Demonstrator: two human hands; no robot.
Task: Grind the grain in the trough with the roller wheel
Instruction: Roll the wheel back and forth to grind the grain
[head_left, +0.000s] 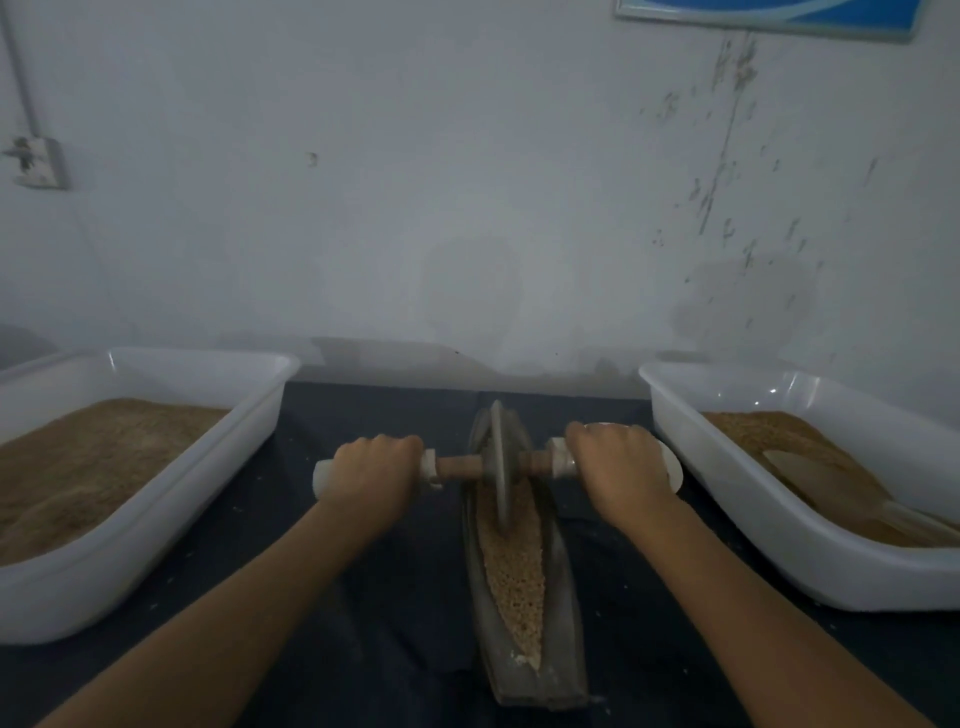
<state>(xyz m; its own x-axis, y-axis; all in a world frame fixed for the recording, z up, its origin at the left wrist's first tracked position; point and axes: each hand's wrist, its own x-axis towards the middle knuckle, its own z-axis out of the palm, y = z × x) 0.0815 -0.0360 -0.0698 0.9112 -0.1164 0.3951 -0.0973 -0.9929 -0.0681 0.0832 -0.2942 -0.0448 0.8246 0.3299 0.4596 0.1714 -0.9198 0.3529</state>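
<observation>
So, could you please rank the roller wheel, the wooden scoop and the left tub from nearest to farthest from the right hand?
1. Roller wheel, just left of the right hand.
2. Wooden scoop, in the right tub.
3. Left tub, far left.

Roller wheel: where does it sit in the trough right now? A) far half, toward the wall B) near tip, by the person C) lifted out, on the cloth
A: the roller wheel stands in the far half of the trough, with grain exposed nearer the person.

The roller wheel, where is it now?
In the head view, the roller wheel stands upright at the far end of the trough, centre table, between the left hand and right hand.
</observation>
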